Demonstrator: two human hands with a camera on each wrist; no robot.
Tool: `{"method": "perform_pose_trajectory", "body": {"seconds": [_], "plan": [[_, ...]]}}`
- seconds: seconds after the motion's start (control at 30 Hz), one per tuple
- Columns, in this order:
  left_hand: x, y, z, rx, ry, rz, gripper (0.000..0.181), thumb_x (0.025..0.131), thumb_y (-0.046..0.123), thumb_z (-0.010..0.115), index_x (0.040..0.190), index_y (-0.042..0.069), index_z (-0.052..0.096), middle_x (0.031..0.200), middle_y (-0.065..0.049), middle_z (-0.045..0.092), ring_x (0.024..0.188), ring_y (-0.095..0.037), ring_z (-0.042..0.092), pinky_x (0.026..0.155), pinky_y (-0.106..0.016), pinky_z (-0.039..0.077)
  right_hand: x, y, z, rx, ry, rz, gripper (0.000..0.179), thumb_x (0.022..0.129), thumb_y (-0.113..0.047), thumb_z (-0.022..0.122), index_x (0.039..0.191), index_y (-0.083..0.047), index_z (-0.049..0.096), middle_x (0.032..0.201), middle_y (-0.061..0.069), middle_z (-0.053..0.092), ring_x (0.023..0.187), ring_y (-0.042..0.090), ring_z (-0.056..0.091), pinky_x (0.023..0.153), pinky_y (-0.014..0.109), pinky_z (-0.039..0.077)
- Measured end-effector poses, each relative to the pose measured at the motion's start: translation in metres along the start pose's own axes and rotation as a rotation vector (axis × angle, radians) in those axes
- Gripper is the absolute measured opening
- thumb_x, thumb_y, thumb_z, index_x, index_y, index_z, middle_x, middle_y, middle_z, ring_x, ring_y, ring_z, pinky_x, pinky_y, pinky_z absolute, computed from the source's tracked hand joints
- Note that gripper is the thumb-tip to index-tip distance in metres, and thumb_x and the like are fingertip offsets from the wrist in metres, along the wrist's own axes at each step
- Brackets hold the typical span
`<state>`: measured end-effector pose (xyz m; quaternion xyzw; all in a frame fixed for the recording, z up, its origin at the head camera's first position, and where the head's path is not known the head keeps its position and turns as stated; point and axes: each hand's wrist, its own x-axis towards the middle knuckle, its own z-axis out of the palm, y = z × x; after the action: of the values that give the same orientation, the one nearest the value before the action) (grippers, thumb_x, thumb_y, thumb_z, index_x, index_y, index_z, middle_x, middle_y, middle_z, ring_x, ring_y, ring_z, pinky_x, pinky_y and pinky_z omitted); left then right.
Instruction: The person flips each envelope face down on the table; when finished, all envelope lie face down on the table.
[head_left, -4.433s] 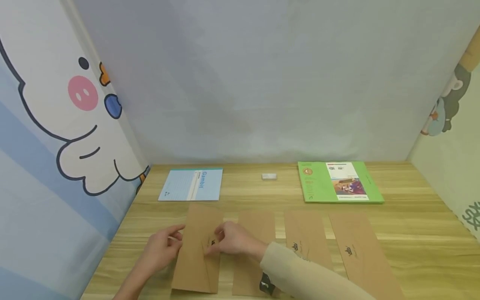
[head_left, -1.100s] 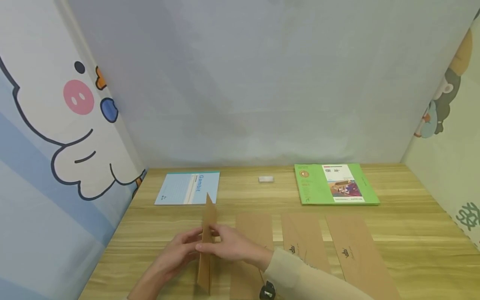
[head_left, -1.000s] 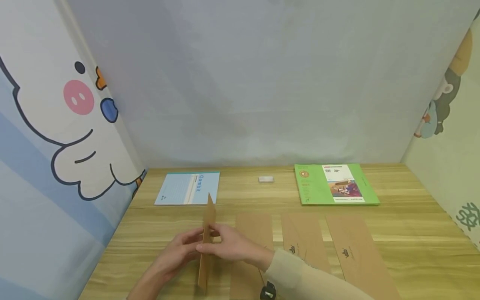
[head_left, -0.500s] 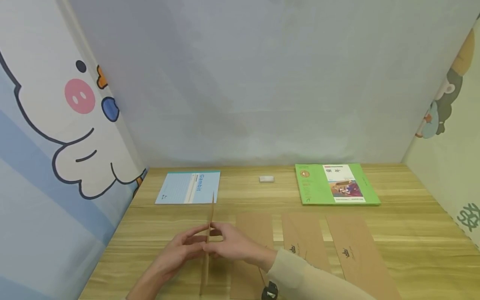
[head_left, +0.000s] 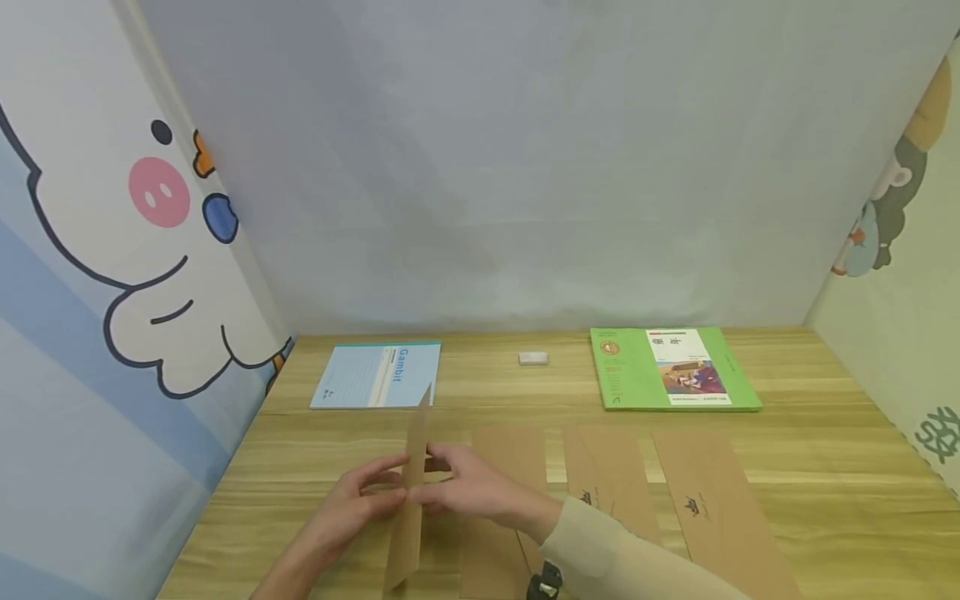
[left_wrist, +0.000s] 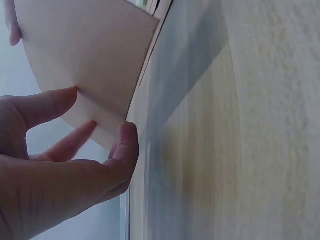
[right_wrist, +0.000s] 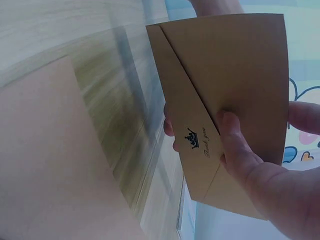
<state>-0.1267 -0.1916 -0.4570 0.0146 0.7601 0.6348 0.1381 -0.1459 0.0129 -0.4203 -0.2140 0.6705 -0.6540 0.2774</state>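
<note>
A brown kraft envelope (head_left: 407, 533) stands nearly upright on its long edge above the left part of the table, between the two hands. Its front, seen in the right wrist view, bears a diagonal flap, a crown print and "Thank you" lettering. The right hand (head_left: 472, 485) pinches it, thumb (right_wrist: 231, 125) on the front beside the flap and a finger over the upper edge. Against the plain back, the left hand (head_left: 348, 507) has bent, spread fingers (left_wrist: 62, 102); one fingertip is at the lower edge. Any contents are hidden.
Similar envelopes lie flat in a row: one (head_left: 510, 458) partly under the right arm, another (head_left: 607, 458) in the middle, a third (head_left: 720, 500) at right. Farther back are a blue "Gambit" notebook (head_left: 367, 375), a small whitish block (head_left: 533, 358) and a green book (head_left: 630, 375).
The envelope was leaning with its printed front toward the head camera; both hands have since turned it upright. Over the last half second it has swung slightly from edge-on.
</note>
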Motion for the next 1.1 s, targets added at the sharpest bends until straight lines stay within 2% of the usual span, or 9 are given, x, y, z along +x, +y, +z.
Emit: {"method": "perform_pose_trajectory", "body": {"seconds": [0.07,0.13,0.33,0.57,0.83,1.1], "plan": [[0.0,-0.001,0.0,0.032,0.03,0.006,0.051,0.086,0.008,0.068,0.132,-0.007,0.051,0.113,-0.019,0.059,0.103,-0.03,0.056,0.083,-0.036,0.046,0.0,0.001,-0.002,-0.005,-0.013,-0.02,0.051,0.089,-0.003,0.063,0.135,0.006,0.044,0.132,0.023,0.049,0.101,0.024,0.061,0.076,0.038,0.054],[-0.001,-0.002,0.0,0.05,0.047,-0.001,0.051,0.086,0.007,0.069,0.13,-0.011,0.05,0.11,-0.019,0.061,0.101,-0.03,0.058,0.083,-0.036,0.047,-0.001,0.002,-0.002,-0.021,-0.011,-0.026,0.054,0.088,-0.002,0.065,0.136,0.005,0.042,0.132,0.022,0.05,0.102,0.024,0.061,0.076,0.036,0.054],[-0.001,-0.005,-0.001,0.081,0.106,-0.056,0.055,0.084,0.007,0.071,0.129,-0.015,0.047,0.106,-0.016,0.063,0.097,-0.028,0.061,0.082,-0.04,0.049,-0.004,0.007,-0.002,-0.124,0.037,-0.025,0.076,0.079,0.001,0.076,0.143,0.001,0.035,0.127,0.017,0.054,0.087,0.019,0.065,0.074,0.028,0.053],[0.002,-0.008,-0.004,0.046,0.187,-0.054,0.05,0.082,0.001,0.071,0.126,-0.015,0.052,0.101,-0.015,0.061,0.093,-0.024,0.059,0.077,-0.033,0.05,-0.008,0.008,-0.002,-0.105,0.136,0.003,0.105,0.073,0.003,0.08,0.15,0.002,0.009,0.125,0.018,0.052,0.08,0.018,0.065,0.071,0.029,0.053],[0.004,-0.012,-0.007,0.045,0.265,-0.067,0.049,0.08,-0.003,0.071,0.125,-0.012,0.055,0.104,-0.017,0.06,0.094,-0.025,0.058,0.072,-0.028,0.05,-0.006,0.013,-0.003,-0.127,0.178,-0.004,0.104,0.071,0.004,0.081,0.15,0.0,0.014,0.123,0.016,0.052,0.078,0.017,0.065,0.069,0.028,0.053],[0.003,-0.016,-0.015,0.199,0.287,-0.022,0.052,0.075,-0.008,0.073,0.123,-0.016,0.054,0.104,-0.02,0.062,0.092,-0.03,0.063,0.069,-0.029,0.052,-0.001,0.026,0.001,-0.224,0.204,0.015,0.108,0.066,0.008,0.082,0.15,0.001,0.014,0.129,0.019,0.048,0.071,0.014,0.062,0.063,0.025,0.053]]}}
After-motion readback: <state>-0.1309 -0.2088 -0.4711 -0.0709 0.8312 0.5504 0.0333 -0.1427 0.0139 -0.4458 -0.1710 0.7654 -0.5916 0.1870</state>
